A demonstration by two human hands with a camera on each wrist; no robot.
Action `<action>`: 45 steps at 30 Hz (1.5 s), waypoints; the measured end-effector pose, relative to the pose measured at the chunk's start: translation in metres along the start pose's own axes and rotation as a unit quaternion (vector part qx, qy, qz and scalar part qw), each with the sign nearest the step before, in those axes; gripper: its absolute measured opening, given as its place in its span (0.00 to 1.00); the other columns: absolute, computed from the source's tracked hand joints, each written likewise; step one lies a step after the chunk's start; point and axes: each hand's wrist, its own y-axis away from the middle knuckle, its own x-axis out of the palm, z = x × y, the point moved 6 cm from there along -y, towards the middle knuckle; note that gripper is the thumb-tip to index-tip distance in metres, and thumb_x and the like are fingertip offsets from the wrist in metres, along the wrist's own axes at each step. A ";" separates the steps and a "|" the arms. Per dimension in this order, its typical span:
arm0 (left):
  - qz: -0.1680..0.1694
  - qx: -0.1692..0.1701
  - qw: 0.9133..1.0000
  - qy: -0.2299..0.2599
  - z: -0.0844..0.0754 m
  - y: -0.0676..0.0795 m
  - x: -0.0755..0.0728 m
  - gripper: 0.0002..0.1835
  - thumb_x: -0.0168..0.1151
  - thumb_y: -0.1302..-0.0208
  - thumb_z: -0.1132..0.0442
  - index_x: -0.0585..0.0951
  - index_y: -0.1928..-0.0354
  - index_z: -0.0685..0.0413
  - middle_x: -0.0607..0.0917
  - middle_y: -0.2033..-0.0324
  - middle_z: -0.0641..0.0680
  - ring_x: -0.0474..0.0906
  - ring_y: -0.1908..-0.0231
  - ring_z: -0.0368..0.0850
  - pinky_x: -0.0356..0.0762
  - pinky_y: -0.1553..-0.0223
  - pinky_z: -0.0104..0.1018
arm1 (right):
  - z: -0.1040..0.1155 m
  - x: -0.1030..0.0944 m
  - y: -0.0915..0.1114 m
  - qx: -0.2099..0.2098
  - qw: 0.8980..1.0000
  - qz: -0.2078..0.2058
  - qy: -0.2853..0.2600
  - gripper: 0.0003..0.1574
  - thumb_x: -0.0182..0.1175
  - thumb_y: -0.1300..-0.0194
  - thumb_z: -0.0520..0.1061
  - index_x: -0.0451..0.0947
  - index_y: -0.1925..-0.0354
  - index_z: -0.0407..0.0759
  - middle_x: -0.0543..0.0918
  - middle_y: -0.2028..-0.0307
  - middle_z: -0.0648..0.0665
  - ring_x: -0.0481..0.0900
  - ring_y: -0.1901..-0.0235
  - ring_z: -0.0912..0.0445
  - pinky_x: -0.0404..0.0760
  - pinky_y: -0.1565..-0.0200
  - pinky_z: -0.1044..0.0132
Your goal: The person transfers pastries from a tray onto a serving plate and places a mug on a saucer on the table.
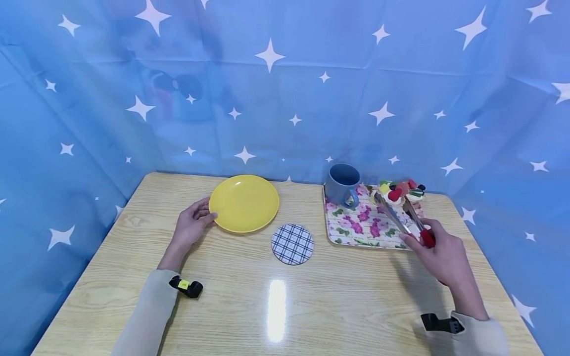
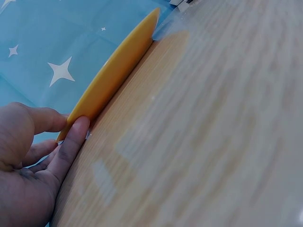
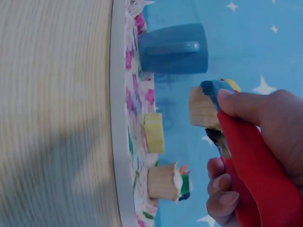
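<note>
Blue cloth (image 1: 291,89) printed with white stars is hung behind and at both sides of a wood-grained table (image 1: 222,306), so the work surface is plainly framed. At the left, a yellow plate (image 1: 244,203) is set near the table's back edge; its rim is pinched between the thumb and fingers of the left hand (image 1: 193,225), presumably so that it is steadied without its middle being covered. Between plate and tray, a round checked coaster (image 1: 292,244) is laid flat on the table, touched by neither hand.

On the right, a floral tray (image 1: 343,232) is placed, with a blue mug (image 1: 342,183) stood upright at its back left corner, perhaps so that the rest of the tray can be reached freely. Red-handled tongs (image 3: 251,161) are grasped in the right hand (image 1: 445,252), its thumb on one arm and its fingers curled at the other. By their tips a fruit-topped pastry (image 3: 202,108) is gripped at the sides and held above the tray, likely so that the topping is not crushed. Below it, a pale yellow block (image 3: 154,132) and a second topped pastry (image 3: 163,182) are seen resting on the tray.
</note>
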 end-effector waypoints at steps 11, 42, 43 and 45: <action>0.012 -0.001 1.000 0.002 -0.002 0.002 0.000 0.36 0.64 0.28 0.65 0.62 0.21 0.51 0.74 0.38 0.63 0.77 0.51 0.33 0.90 0.51 0.28 | 0.016 -0.004 0.004 -0.020 1.000 -0.006 -0.015 0.46 0.63 0.29 0.63 0.66 0.29 0.35 0.79 0.63 0.31 0.71 0.72 0.48 0.64 0.81 0.67; 0.005 -0.001 1.000 -0.001 -0.004 0.003 0.000 0.35 0.64 0.28 0.65 0.64 0.22 0.50 0.74 0.40 0.64 0.78 0.53 0.32 0.90 0.52 0.27 | 0.067 -0.005 0.006 -0.072 0.996 -0.016 -0.041 0.39 0.69 0.33 0.56 0.72 0.33 0.39 0.80 0.65 0.36 0.69 0.72 0.50 0.63 0.80 0.68; 0.004 -0.002 1.000 -0.001 -0.004 0.003 0.000 0.35 0.64 0.28 0.65 0.64 0.22 0.50 0.74 0.40 0.64 0.78 0.53 0.32 0.90 0.52 0.27 | 0.069 -0.005 0.006 -0.073 0.996 -0.014 -0.040 0.39 0.69 0.32 0.56 0.72 0.33 0.39 0.80 0.65 0.35 0.69 0.71 0.50 0.63 0.80 0.68; 0.002 -0.003 1.000 -0.001 -0.004 0.003 0.000 0.35 0.64 0.28 0.65 0.64 0.22 0.50 0.75 0.40 0.63 0.78 0.53 0.32 0.90 0.52 0.27 | 0.072 -0.003 0.006 -0.073 0.996 -0.006 -0.042 0.40 0.68 0.32 0.58 0.71 0.32 0.39 0.81 0.64 0.35 0.70 0.70 0.49 0.64 0.79 0.68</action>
